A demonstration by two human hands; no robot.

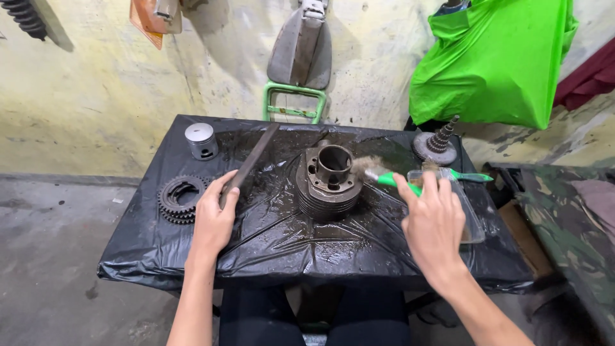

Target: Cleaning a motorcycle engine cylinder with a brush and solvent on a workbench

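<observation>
Both hands at work over the wet black-covered surface (288, 250).

Our left hand (214, 214) grips a flat dark file (253, 160) angled far-right; our right hand (432, 221) is closed on a green-handled brush (391, 178), bristles touching the finned cylinder (327, 179) at centre. We note gears (179, 198) near left, a piston (201, 141) far left.

A silver piston (201, 140), a sprocket (179, 198) — and a green bag (493, 61).

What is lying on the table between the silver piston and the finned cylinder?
In the head view, a long dark flat file lies aslant between the silver piston and the finned cylinder; the left hand grips its near end.
</observation>
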